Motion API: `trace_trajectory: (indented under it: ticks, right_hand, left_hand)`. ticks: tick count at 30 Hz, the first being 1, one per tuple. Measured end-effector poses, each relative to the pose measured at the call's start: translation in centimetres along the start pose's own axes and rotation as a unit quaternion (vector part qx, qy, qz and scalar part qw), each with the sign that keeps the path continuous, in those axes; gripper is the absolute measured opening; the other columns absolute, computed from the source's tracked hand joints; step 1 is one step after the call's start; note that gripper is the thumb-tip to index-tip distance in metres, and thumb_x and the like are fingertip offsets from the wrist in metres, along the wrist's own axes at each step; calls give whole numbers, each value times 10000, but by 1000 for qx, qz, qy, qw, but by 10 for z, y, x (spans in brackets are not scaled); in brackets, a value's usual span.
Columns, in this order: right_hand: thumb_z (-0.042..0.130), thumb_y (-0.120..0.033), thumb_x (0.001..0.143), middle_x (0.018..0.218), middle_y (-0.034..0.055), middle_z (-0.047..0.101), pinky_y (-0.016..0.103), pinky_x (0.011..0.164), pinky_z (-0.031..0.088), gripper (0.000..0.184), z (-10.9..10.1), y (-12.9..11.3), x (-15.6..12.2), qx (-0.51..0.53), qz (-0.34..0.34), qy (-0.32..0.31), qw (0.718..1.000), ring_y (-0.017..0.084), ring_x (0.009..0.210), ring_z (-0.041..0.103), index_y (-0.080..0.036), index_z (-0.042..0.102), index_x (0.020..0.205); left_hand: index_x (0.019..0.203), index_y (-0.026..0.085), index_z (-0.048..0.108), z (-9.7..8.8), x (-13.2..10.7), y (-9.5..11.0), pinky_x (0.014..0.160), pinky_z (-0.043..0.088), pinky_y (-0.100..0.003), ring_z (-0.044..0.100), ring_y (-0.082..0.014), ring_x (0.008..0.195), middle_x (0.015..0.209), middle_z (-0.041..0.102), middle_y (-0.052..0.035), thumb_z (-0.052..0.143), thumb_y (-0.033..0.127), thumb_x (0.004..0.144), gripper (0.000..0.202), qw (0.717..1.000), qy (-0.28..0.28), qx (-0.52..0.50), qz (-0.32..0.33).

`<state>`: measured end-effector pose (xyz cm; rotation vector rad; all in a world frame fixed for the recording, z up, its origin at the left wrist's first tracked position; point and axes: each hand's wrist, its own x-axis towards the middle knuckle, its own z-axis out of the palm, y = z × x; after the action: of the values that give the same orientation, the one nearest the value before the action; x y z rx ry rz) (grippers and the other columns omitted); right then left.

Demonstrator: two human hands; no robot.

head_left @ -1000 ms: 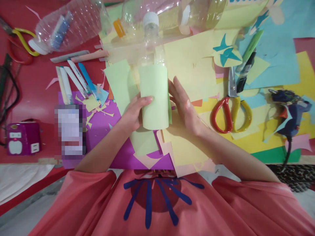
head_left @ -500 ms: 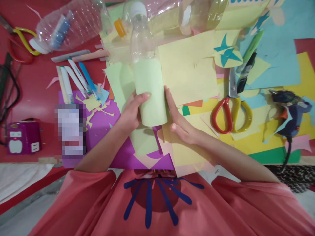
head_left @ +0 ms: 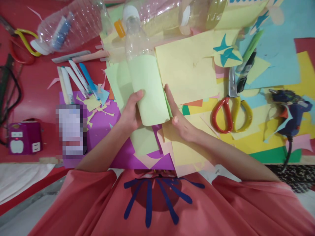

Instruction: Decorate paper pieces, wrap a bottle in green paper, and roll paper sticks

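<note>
A clear plastic bottle (head_left: 137, 41) with a white cap leans slightly left in front of me, its lower part wrapped in a pale green paper sheet (head_left: 149, 85). My left hand (head_left: 130, 113) is closed around the wrapped bottle, thumb on the front of the paper and the other fingers hidden behind it. On the other side, my right hand (head_left: 180, 119) is open, its fingers stretched out flat against the paper, where a loose edge stands a little away from the bottle. Beneath lies another pale green sheet (head_left: 145, 142).
Scissors (head_left: 231, 114) and a dark glue gun (head_left: 286, 114) lie to the right. To the left are several markers (head_left: 78, 77), a blurred-out phone (head_left: 72, 131) and a purple box (head_left: 24, 139). Another clear bottle (head_left: 81, 23) lies behind; coloured paper and scraps cover the red table (head_left: 48, 108).
The wrapped bottle has tilted and turned, its cap shifting left and its base slightly right. A loose paper edge now shows by my right hand. My left hand keeps its hold.
</note>
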<state>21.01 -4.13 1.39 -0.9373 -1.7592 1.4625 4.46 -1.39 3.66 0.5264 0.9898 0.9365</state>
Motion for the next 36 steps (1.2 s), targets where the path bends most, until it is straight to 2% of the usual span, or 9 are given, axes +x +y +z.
trace_trajectory:
  ticks: [5,9,15,19,22,25,30,34,36]
  right_hand:
    - [200,-790,845,1640,-85,-102,503,1234,-65,848,-2,-1,-1,-70,-55,-5,996,203,1500,-181,-401,-143,1516]
    - [208,-727,892,1629,-86,-168,502,1236,-48,793,-2,1,-1,-87,-88,-5,992,210,1509,-144,-406,-182,1503]
    - [246,-787,840,1648,-14,-94,541,1226,-40,923,0,-3,-1,-104,-60,-2,993,262,1513,-123,-327,-175,1521]
    - [245,-747,870,1641,-3,-143,556,1221,-40,882,1,-4,-1,-118,-92,-2,989,270,1514,-117,-319,-169,1521]
    - [241,-765,857,1647,4,-102,557,1223,-33,896,1,-4,-1,-115,-83,4,990,277,1515,-104,-309,-133,1531]
    - [245,-790,836,1651,17,-64,569,1221,-24,924,1,-3,-2,-121,-75,-6,990,293,1515,-95,-298,-95,1541]
    - [203,-739,882,1650,33,-84,573,1217,25,857,1,1,-5,-150,-105,-29,983,289,1516,-81,-296,-122,1539]
    - [188,-725,893,1651,54,-61,563,1217,73,840,0,3,-6,-160,-129,-31,978,292,1520,-20,-290,-129,1539]
    - [200,-708,904,1653,58,-37,555,1218,107,825,-1,2,-6,-159,-141,-35,976,292,1520,28,-293,-122,1541]
  left_hand:
    - [932,223,610,2,0,-2,879,527,-359,585,-308,1193,944,714,-66,661,575,618,475,1000,3,5,-8]
    - [971,225,606,2,0,-4,898,520,-372,575,-307,1213,930,709,-63,645,606,637,508,1000,-12,19,-4]
    - [903,192,621,3,-1,-4,930,518,-348,578,-300,1206,955,728,-49,706,530,633,440,1000,-3,-21,14]
    - [965,187,627,4,-1,-5,915,540,-352,612,-287,1171,997,728,-50,670,535,680,452,999,14,5,39]
    - [987,197,621,3,0,-5,908,550,-349,603,-297,1189,999,723,-55,651,562,671,484,999,21,23,35]
    - [989,209,613,1,1,-1,932,547,-369,573,-308,1231,991,716,-63,617,585,682,485,999,26,19,30]
    - [925,253,632,-1,3,7,980,533,-378,499,-294,1320,1073,709,-35,618,527,693,359,997,60,2,43]
    - [916,238,648,0,5,9,1097,446,-382,382,-286,1411,1145,698,-29,633,489,698,333,993,75,-32,87]
    - [909,237,653,0,5,11,1136,401,-377,329,-285,1440,1150,700,-18,640,473,703,314,993,71,-35,87]
